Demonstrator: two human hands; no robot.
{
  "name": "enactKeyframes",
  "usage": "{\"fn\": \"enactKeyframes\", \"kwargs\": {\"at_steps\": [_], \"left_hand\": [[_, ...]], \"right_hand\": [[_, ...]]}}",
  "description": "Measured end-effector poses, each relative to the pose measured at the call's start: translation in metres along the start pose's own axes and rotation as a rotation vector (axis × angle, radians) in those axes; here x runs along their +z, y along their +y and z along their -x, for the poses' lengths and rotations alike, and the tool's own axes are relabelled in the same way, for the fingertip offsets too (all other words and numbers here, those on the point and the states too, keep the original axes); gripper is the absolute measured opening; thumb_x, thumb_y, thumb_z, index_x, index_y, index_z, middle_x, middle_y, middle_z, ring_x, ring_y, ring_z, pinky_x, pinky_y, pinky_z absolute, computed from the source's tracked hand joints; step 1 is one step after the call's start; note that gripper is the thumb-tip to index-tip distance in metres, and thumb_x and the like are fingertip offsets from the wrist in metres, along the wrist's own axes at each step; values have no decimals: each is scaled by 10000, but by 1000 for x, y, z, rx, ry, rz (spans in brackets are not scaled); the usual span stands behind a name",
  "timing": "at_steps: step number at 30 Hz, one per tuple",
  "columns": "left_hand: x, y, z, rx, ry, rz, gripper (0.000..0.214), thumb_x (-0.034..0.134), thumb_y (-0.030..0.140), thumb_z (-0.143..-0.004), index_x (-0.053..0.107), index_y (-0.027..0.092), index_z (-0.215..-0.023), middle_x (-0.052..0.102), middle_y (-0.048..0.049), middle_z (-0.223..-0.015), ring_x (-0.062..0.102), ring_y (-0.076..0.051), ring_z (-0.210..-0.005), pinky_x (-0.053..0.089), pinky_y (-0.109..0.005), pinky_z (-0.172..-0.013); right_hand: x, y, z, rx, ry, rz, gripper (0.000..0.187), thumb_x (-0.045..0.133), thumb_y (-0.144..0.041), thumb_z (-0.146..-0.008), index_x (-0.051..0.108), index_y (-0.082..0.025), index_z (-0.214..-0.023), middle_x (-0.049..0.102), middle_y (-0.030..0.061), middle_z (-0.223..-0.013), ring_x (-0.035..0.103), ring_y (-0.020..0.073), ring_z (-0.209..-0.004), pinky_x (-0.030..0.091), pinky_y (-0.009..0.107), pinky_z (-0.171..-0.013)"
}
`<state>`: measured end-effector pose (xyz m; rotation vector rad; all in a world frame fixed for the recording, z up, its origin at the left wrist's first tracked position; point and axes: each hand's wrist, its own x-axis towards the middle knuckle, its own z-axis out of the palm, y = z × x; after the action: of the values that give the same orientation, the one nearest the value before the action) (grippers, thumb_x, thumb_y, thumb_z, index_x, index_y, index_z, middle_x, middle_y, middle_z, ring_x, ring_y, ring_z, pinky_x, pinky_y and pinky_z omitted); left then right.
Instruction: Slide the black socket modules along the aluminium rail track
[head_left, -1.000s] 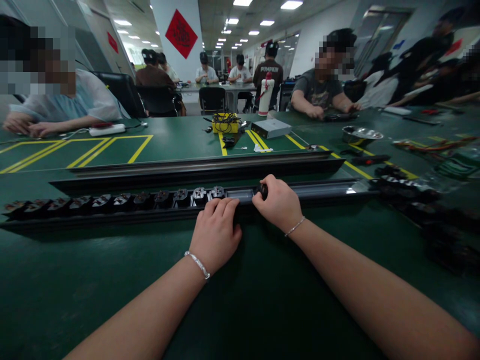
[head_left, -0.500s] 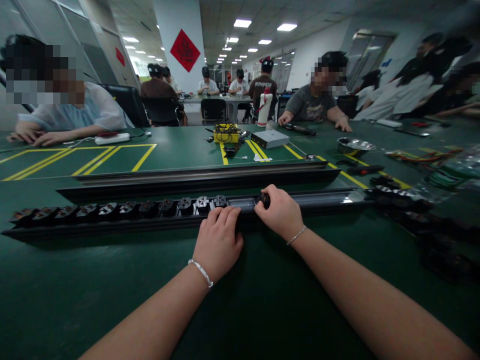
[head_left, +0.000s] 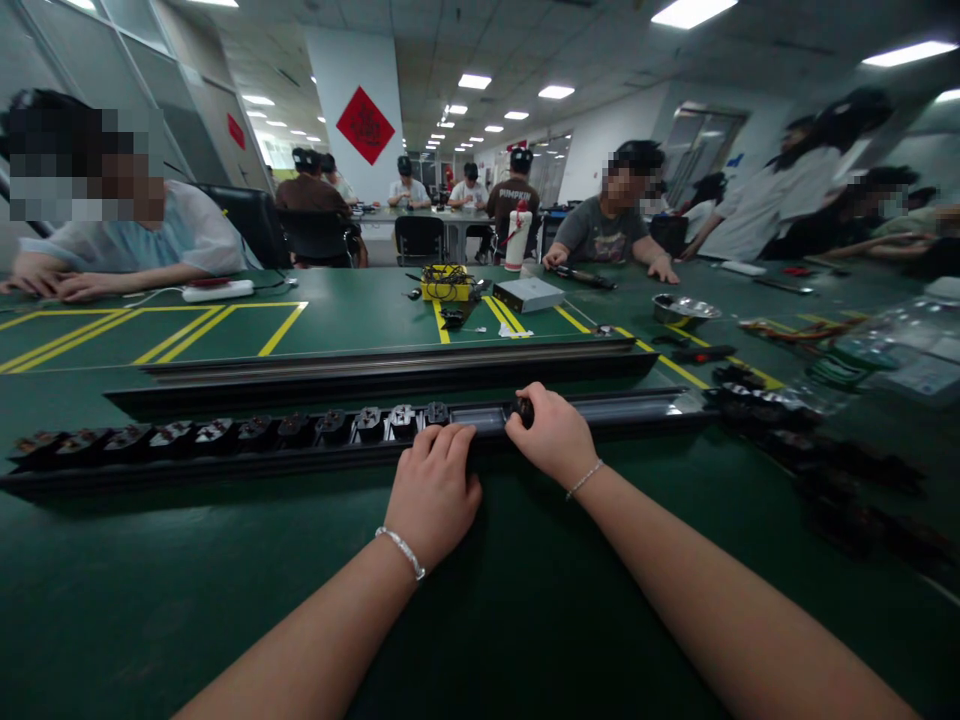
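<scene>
A long black channel rail (head_left: pixel 367 455) lies across the green table before me. Several black socket modules (head_left: pixel 334 427) sit in a row along its left part, metal contacts showing on top. My left hand (head_left: pixel 435 480) grips the rail's near edge beside the last module of the row, its fingers over the edge and the thumb to the right. Between my right hand's (head_left: pixel 551 430) thumb and fingers is another black socket module (head_left: pixel 523 410), held at the rail to the right of a gap. The fingers partly hide it.
Behind lies a second black rail (head_left: pixel 375 375). Loose dark modules (head_left: pixel 840 445) are heaped at the right, near a plastic bottle (head_left: pixel 847 350) and a metal bowl (head_left: pixel 684 310). Farther back stand a yellow box with cables (head_left: pixel 446 285) and a grey box (head_left: pixel 527 293). Co-workers sit across the table.
The view has tilted up and shifted slightly right. My hands keep nearly the same places on the rail, the right one still holding the socket module.
</scene>
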<state>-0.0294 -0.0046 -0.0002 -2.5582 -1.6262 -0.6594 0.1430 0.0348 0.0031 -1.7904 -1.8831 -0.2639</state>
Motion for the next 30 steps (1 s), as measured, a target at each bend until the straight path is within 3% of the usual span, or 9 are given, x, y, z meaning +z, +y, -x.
{"fn": "enactKeyframes", "kwargs": {"at_steps": [9, 30], "left_hand": [[0, 1, 1, -7, 2, 20, 466, 464, 195, -758, 415, 221, -1220, 510, -49, -1218, 386, -221, -1122, 387, -384, -877], [3, 0, 0, -31, -36, 13, 486, 481, 197, -745, 417, 214, -1226, 501, -38, -1228, 366, -213, -1142, 360, -359, -917]], "right_hand": [[-2, 5, 2, -38, 18, -34, 210, 484, -302, -739, 545, -195, -909, 609, 45, -839, 544, 181, -827, 379, 286, -768], [8, 2, 3, -14, 98, -54, 179, 490, -282, -715, 532, -199, -867, 601, 32, -798, 540, 165, -783, 377, 258, -726]]}}
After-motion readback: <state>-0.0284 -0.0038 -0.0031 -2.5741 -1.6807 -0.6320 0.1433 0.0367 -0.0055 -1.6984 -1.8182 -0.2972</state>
